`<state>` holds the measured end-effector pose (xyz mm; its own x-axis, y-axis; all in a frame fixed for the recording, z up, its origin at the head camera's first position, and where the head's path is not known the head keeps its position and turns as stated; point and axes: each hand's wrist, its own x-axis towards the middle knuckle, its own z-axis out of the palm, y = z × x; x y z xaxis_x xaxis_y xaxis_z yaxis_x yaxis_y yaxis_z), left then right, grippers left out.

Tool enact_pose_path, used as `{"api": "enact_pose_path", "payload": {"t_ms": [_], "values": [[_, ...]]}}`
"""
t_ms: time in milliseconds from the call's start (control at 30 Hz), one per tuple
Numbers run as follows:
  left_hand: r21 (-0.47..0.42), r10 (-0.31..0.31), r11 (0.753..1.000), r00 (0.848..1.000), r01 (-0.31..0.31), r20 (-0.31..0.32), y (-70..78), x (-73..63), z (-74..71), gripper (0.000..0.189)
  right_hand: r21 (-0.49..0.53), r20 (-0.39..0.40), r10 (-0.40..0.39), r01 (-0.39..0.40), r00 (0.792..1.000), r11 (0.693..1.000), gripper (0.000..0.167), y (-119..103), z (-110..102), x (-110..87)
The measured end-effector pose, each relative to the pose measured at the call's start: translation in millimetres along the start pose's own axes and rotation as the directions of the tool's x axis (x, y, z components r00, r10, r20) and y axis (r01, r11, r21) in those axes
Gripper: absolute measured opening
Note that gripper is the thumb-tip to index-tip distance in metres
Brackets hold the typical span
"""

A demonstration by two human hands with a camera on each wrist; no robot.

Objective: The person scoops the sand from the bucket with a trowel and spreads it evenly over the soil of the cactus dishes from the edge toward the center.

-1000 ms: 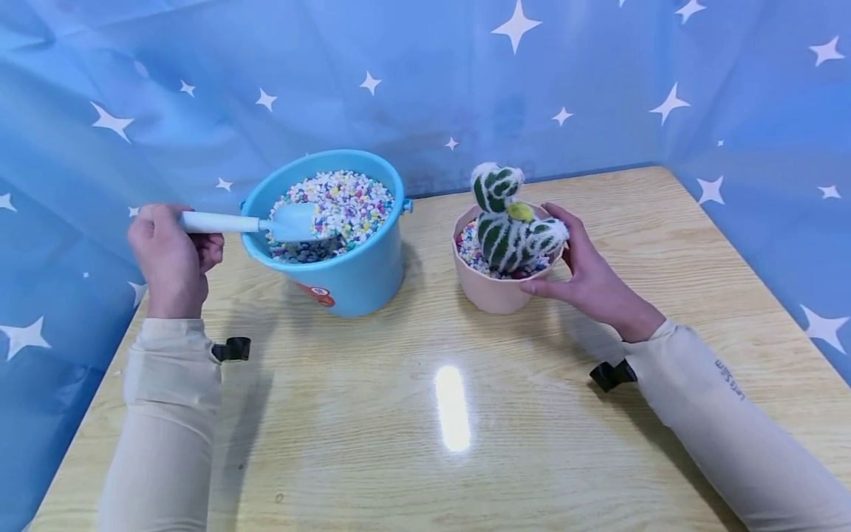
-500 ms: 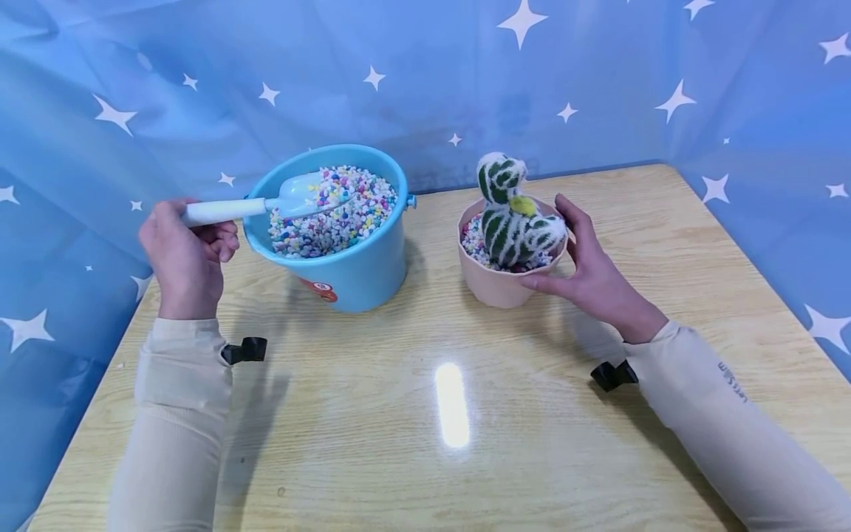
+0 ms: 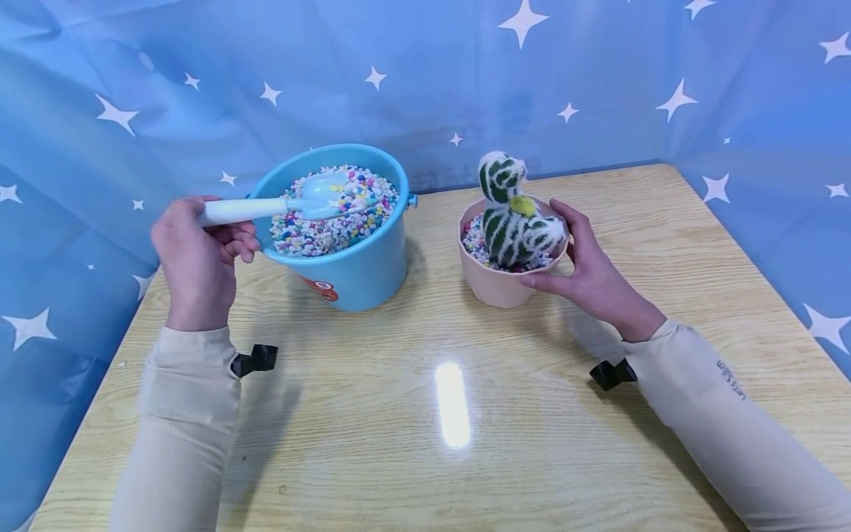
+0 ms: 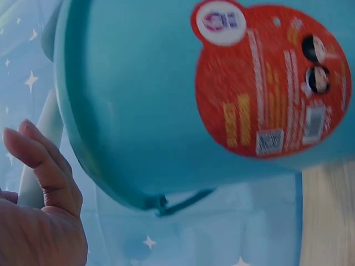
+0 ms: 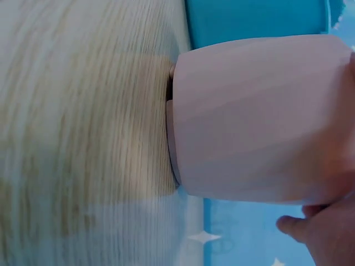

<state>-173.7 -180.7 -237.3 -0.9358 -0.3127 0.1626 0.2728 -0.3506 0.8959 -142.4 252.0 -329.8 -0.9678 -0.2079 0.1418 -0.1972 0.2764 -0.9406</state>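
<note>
My left hand (image 3: 199, 258) grips the white handle of a small scoop (image 3: 246, 211) at the left of the head view. The scoop's pale blue blade lies over the bucket's mouth and carries some coloured pebbles. Inside the light blue bucket (image 3: 359, 273) are many small white and coloured pebbles (image 3: 319, 235). My right hand (image 3: 585, 277) holds the pink flowerpot (image 3: 495, 288) by its right side, thumb at the front rim and fingers behind. Out of the pebbles in that pot rises a fuzzy green and white cactus (image 3: 508, 229) with a yellow bit.
Both containers stand on a wooden table (image 3: 372, 443), the bucket left and the pot right of it. A blue cloth (image 3: 425, 89) with white stars hangs behind and at the sides. In the left wrist view, a red label (image 4: 272, 83) shows on the bucket's side.
The scoop has come up out of the pebbles with some on its blade and moved right over the bucket, along with my left hand. My right hand keeps its hold on the pot.
</note>
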Motion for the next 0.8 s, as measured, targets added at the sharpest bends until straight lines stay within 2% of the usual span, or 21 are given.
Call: {"api": "enact_pose_path", "payload": {"t_ms": [167,367,500,667,800], "values": [[-0.001,0.023,1.0,0.998,-0.023,0.061,-1.8,-8.0,10.7,0.03,-0.03,-0.038,-0.006,0.005,0.999,1.0,0.101,-1,4,1.2],[-0.014,0.031,0.999,0.991,-0.029,0.129,-8.0,-12.1,24.2,0.028,0.008,-0.013,-0.001,0.002,1.0,1.0,0.104,-2,2,0.2],[-0.01,0.044,0.999,0.988,-0.043,0.148,-9.0,-12.7,32.4,0.028,-0.003,-0.018,0.012,-0.012,1.0,1.0,0.102,-1,1,1.5],[0.025,0.043,0.999,0.985,-0.048,0.17,-8.7,-12.9,42.9,0.024,-0.036,-0.064,0.026,-0.029,0.998,0.999,0.102,-1,2,1.8],[0.054,0.039,0.997,0.979,-0.051,0.198,-10.0,-14.4,49.6,0.022,-0.054,-0.077,0.015,-0.02,0.997,0.998,0.102,-1,2,0.7]]}}
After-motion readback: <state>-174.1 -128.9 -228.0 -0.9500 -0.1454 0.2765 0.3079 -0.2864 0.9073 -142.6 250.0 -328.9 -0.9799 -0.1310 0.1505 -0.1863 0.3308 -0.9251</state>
